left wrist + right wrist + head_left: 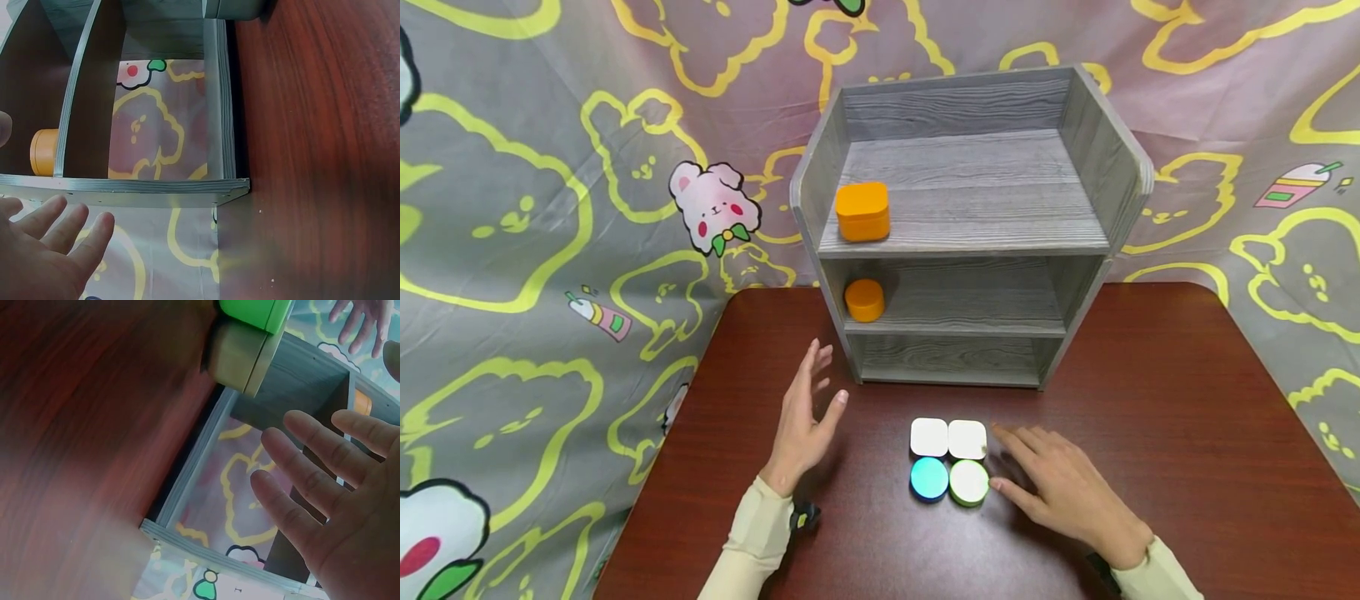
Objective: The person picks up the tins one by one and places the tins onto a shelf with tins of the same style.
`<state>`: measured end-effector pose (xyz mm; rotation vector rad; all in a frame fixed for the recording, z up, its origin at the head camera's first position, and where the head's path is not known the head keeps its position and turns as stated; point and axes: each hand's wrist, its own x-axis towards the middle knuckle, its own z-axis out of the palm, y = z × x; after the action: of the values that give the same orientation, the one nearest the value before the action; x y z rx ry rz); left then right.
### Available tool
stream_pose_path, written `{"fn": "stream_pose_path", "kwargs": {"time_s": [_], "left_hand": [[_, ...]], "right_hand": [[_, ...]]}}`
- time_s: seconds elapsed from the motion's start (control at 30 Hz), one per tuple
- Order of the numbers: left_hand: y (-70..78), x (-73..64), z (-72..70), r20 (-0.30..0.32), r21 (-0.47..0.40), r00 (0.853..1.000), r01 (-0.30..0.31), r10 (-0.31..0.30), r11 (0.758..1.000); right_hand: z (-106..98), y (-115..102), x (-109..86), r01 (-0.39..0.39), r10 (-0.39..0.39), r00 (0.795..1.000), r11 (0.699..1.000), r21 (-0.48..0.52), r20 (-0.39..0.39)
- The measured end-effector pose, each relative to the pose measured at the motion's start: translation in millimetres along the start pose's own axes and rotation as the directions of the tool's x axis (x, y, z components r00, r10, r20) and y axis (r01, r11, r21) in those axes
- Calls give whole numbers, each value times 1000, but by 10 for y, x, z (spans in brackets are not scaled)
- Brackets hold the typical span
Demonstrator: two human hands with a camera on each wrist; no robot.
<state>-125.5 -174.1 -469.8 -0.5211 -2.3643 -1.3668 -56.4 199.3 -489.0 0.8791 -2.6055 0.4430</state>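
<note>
Presently, hands: both released, holding nothing.
Left hand (802, 425): raised edge-on above the desk (1150, 400), fingers straight and spread, between the shelf unit (958, 225) and the cluster of small boxes, touching neither.
Right hand (1060, 487): palm down with fingers extended, fingertips just beside the right-hand white square box (967, 439) and the green round box (968, 482); whether they touch cannot be told.
Cluster on desk: left-hand white square box (928, 437) and the other white one behind, blue round box (929, 479) and the green one in front, all four packed together.
Shelf: orange square box (862, 212) at the left of the top board; orange round box (865, 300) at the left of the middle board; bottom board bare.
Progress: by my judgement, two orange boxes are shelved and four boxes remain on the desk, none yet grasped.
</note>
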Motion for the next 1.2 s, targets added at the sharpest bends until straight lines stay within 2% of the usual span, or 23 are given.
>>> {"fn": "stream_pose_path", "kwargs": {"time_s": [0.27, 0.7, 1.0, 1.2], "left_hand": [[-10, 80, -44, -33, -3, 999, -20, 20, 1000], [24, 189, -72, -44, -6, 998, -41, 41, 999], [82, 295, -34, -120, -67, 990, -78, 70, 995], [114, 347, -3, -155, -94, 986, -72, 56, 993]], "right_hand": [[48, -29, 16, 21, -21, 1000, 1000, 13, -12], [106, -70, 7, 26, -26, 1000, 1000, 16, -8], [124, -99, -1, 24, -24, 1000, 999, 29, -4], [139, -117, -11, 22, -22, 1000, 999, 35, 9]]}}
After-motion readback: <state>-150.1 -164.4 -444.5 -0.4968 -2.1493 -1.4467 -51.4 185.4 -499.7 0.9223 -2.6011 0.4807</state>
